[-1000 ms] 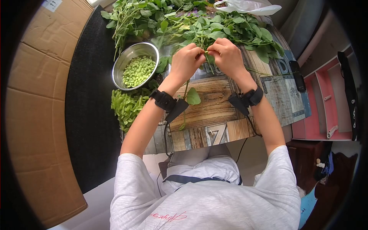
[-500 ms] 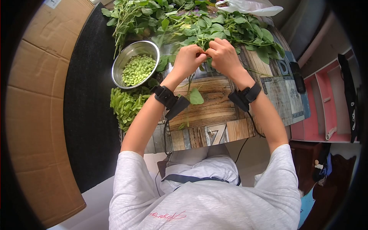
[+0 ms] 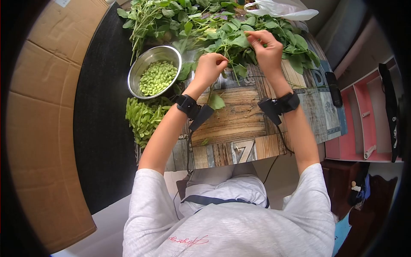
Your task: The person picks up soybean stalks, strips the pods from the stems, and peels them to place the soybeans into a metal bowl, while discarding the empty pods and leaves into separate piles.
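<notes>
My left hand (image 3: 209,68) is closed in a pinch on a leafy bean stalk. A thin stem with a green leaf (image 3: 216,102) hangs below that hand. To its right and higher, my right hand (image 3: 267,50) pinches thumb and forefinger together in front of the heap of leafy bean plants (image 3: 235,36); a small greenish bit shows at the fingertips, too small to name. A metal bowl (image 3: 131,81) holding shelled green beans (image 3: 159,78) stands left of my left hand. Just below the bowl lies a pile of green pods (image 3: 143,122).
A white plastic bag (image 3: 282,9) lies at the far edge of the wood-patterned table (image 3: 231,124). A dark phone-like object (image 3: 334,89) rests on the right edge. Cardboard (image 3: 47,120) stands at left beside a black surface (image 3: 102,128); a pink shelf (image 3: 355,115) is at right.
My hands, close together before, are now apart. The right hand has moved up and to the right, while the left has stayed nearly in place. The view has shifted slightly.
</notes>
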Demonstrator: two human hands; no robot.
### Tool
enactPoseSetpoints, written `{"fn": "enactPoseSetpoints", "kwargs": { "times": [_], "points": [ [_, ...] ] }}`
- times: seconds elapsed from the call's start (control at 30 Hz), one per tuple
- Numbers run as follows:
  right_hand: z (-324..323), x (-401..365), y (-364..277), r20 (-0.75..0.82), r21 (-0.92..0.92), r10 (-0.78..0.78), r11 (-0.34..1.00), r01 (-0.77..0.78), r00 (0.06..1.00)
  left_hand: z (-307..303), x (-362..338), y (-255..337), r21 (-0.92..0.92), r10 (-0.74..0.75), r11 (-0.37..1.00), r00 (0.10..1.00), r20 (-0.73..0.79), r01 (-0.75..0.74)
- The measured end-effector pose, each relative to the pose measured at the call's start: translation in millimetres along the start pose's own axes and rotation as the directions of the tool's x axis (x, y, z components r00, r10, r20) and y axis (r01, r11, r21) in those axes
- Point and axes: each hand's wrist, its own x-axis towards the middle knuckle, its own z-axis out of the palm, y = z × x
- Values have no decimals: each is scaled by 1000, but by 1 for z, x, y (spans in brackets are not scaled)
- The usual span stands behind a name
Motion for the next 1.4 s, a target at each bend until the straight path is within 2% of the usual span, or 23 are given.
{"fn": "enactPoseSetpoints", "kwargs": {
  "times": [0.03, 0.07, 0.13, 0.17, 0.2, 0.27, 0.33, 0.37, 0.43, 0.47, 0.53, 0.7, 0.77, 0.8, 0.9, 0.97, 1.0, 1.07, 1.13, 1.23, 1.27, 1.37, 1.4],
  "points": [
    [-4, 2, 1, 42, 135, 166, 976, -171, 985, 1, -2, -1, 174, 88, 981, 996, 10, -89],
    [-7, 1, 1, 43, 135, 164, 976, -169, 985, 2, -5, -2, 342, 173, 923, 984, 33, -173],
    [-12, -3, -8, 26, 295, 182, 938, -181, 983, 0, -10, 1, 356, 189, 913, 980, 67, -200],
    [-22, -9, -17, 163, 301, 327, 882, -363, 931, -1, -13, 2, 366, 201, 903, 974, 104, -226],
    [-26, -17, -24, 160, 299, 330, 882, -364, 930, -1, -17, 4, 374, 213, 893, 967, 143, -251],
    [-30, -33, -37, 253, 320, 448, 798, -511, 857, -6, -26, 10, 307, 140, 930, 968, 207, -200],
    [-33, -51, -38, 298, 318, 452, 784, -533, 841, -13, -43, 22, 264, 248, 930, 967, 60, -255],
    [-32, -60, -41, 336, 351, 442, 761, -546, 832, -17, -52, 30, 265, 246, 930, 967, 63, -254],
    [-32, -75, -50, 403, 364, 443, 725, -585, 801, -25, -72, 58, -4, -45, 999, 994, 100, 46],
    [-29, -82, -55, 404, 362, 447, 723, -588, 798, -24, -81, 59, -5, -49, 999, 994, 102, 50],
    [-22, -94, -63, 455, 410, 418, 685, -602, 786, -22, -96, 59, -343, -84, 930, 983, 162, 135],
    [-10, -109, -66, 530, 382, 450, 630, -676, 719, -25, -117, 52, -472, -166, 851, 971, 174, 230],
    [-5, -117, -70, 530, 371, 487, 603, -707, 694, -24, -123, 48, -498, -173, 848, 982, 70, 185],
    [-2, -121, -70, 530, 360, 524, 572, -737, 667, -23, -126, 44, -499, -176, 846, 982, 74, 189],
    [6, -134, -61, 555, 350, 536, 543, -763, 636, -19, -133, 31, -457, -215, 860, 974, 77, 226],
    [12, -137, -56, 558, 344, 538, 543, -766, 632, -19, -132, 26, -243, -189, 951, 981, 36, 192],
    [16, -136, -55, 543, 339, 550, 548, -765, 635, -22, -130, 25, -239, -183, 953, 982, 39, 187],
    [22, -135, -47, 518, 339, 563, 555, -759, 644, -26, -123, 24, 55, -14, 998, 1000, 21, 13],
    [26, -128, -38, 505, 204, 459, 760, -617, 731, -27, -119, 18, 70, 42, 997, 999, 10, -42],
    [26, -112, -46, 576, 12, 382, 881, -474, 723, -26, -118, 7, 226, 265, 944, 961, -75, -242],
    [33, -117, -42, 508, 113, 323, 894, -433, 799, -26, -119, 3, 224, 275, 941, 959, -67, -255],
    [37, -124, -34, 529, 139, 314, 884, -446, 788, -25, -123, -2, 318, 291, 914, 954, -78, -252],
    [37, -124, -36, 520, 139, 249, 919, -369, 817, -25, -124, -2, 320, 296, 912, 952, -77, -258]
  ]
}}
